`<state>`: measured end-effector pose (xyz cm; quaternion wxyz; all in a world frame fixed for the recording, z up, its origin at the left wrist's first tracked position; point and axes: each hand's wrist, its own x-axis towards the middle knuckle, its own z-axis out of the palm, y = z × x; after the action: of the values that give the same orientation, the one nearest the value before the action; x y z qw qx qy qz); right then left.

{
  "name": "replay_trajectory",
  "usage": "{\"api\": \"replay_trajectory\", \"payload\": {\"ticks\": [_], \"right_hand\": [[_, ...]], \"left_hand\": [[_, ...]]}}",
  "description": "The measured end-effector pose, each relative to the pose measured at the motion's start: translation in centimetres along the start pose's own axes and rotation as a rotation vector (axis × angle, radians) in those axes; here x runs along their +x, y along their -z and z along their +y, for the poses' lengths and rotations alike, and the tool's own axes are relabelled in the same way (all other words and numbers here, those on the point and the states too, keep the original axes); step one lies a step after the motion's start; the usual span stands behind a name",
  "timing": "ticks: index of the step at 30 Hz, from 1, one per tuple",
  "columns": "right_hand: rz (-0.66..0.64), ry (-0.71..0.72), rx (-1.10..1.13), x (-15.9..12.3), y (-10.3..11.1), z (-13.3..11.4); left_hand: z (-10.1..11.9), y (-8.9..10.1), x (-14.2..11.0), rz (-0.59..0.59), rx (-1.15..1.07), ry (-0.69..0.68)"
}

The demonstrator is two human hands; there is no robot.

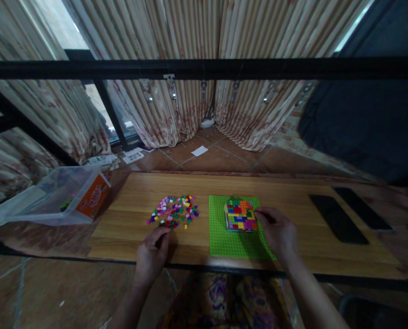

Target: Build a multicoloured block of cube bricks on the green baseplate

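A block of stacked multicoloured toy bricks (pixel 240 215) stands on a green studded baseplate (pixel 220 244), towards its upper right. My right hand (pixel 279 232) is at the block's right side, thumb and fingers pinched together by its upper edge. Whatever lies between those fingertips is too small to tell. To the left, small loose toy bricks (pixel 176 209) in pink, purple, green, red, white and yellow are spread over the wood. At the near edge of this spread is my left hand (pixel 151 252), its fingers bent and closed; I cannot make out what they hold.
The wooden table (pixel 190 183) carries two black flat panels (pixel 339 218) at the right. Beyond its left end sits a clear plastic box (pixel 58 196) with an orange label. A black metal bar (pixel 204 69) crosses in front of the curtains (pixel 176 114). Papers (pixel 199 151) lie on the tiled floor.
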<state>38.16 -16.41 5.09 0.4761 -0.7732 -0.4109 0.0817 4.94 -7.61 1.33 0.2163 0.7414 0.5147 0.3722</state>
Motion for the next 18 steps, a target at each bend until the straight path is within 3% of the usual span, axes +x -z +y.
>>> {"api": "replay_trajectory", "payload": {"ticks": [10, 18], "right_hand": [[-0.069, 0.099, -0.07, 0.65, -0.88, -0.61], [-0.053, 0.058, -0.132, 0.76, -0.69, -0.45]], "left_hand": [[-0.15, 0.03, -0.02, -0.006, 0.017, 0.002], [0.1, 0.02, 0.04, 0.011, 0.022, -0.025]]}}
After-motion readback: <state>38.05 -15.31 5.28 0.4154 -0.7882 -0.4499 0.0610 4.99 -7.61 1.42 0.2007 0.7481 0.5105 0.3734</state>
